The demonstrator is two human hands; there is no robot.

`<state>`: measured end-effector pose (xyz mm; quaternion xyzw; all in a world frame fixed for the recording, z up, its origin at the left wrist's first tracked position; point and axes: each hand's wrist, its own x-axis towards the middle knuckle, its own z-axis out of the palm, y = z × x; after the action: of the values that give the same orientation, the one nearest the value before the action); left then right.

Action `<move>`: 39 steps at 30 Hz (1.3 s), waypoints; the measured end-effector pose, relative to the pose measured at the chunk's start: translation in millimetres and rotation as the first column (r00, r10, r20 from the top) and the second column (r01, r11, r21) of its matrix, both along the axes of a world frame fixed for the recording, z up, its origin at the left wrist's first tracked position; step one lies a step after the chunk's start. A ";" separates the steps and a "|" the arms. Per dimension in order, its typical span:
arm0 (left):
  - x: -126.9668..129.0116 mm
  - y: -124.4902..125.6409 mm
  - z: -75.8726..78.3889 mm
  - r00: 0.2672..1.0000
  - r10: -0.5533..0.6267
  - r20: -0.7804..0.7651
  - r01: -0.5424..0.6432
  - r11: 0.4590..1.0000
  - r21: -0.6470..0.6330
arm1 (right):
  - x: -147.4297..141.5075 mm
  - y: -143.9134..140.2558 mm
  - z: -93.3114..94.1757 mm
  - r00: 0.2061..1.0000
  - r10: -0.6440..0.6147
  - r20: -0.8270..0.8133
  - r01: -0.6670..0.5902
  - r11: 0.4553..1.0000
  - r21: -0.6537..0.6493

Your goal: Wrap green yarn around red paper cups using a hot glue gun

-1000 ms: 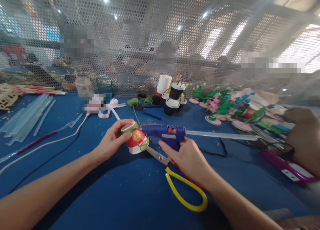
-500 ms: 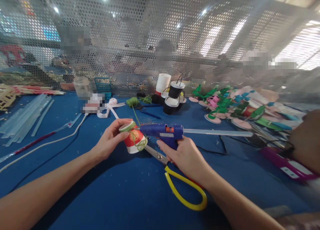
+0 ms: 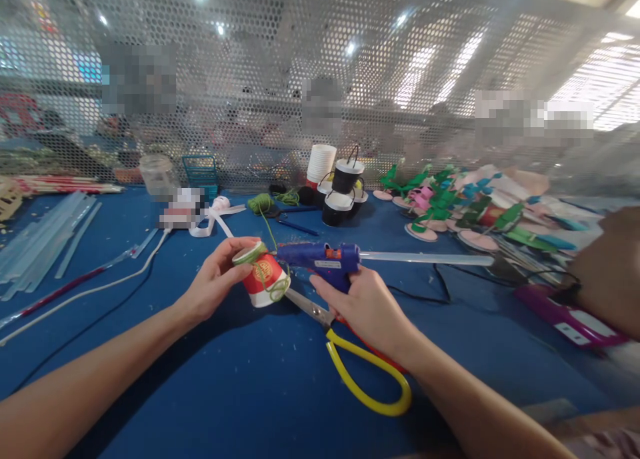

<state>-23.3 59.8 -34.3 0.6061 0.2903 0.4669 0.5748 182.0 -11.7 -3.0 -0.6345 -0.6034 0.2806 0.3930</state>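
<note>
L hand (image 3: pixel 213 287) pinches a small red-and-white paper cup (image 3: pixel 261 282), thumb on top near the rim, fingers curled behind; cup is tilted on its side, held just above the blue table (image 3: pixel 240 392) at centre. Green cord (image 3: pixel 273 287) is wrapped round the cup's upper band and loops loose down its front; 1 strand runs far toward a green cord bundle (image 3: pixel 261 203).

R hand (image 3: pixel 367 307) is closed round the grip of a blue glue gun (image 3: pixel 320 258), fingers wrapped tight; trigger finger hidden, can't tell if pressed. Gun lies level, nozzle pointing left, tip touching or just beside the cup's top band. A clear glue stick (image 3: pixel 425 258) sticks out of the gun's back to the right.

Scissors w/ yellow handle (image 3: pixel 367 379) lie on the table under the R hand, blades pointing toward the cup.

Far centre: stack of white cups (image 3: pixel 320 162), black cups w/ wire handles (image 3: pixel 345 177). Far right: pile of green and pink craft pieces (image 3: pixel 440 206). Far left: loose clear glue sticks (image 3: pixel 40 236), a white cable (image 3: pixel 100 287), white ribbon (image 3: pixel 217 216), a clear jar (image 3: pixel 157 174). Right edge: another person's arm (image 3: pixel 607 272) near a purple item (image 3: pixel 570 316). Perforated metal screen (image 3: pixel 320 79) stands along the far edge.
</note>
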 end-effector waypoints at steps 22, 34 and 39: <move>-1.5 1.1 -0.2 1.000 -0.017 -0.023 0.018 1.000 0.015 | 0.5 6.4 7.4 1.000 -0.004 0.024 0.006 0.997 -0.080; -1.5 -0.2 1.2 1.000 -0.005 -0.024 0.005 1.000 0.009 | 0.6 3.6 10.4 0.999 0.016 -0.038 -0.020 0.995 -0.094; -0.9 -0.4 1.0 1.000 -0.004 -0.010 0.004 1.000 -0.001 | 0.4 3.2 11.9 0.993 0.038 -0.116 -0.056 0.985 -0.164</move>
<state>-24.2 59.4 -33.3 0.6087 0.2924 0.4625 0.5746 182.4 -8.5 8.9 -0.6339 -0.5696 0.3745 0.3652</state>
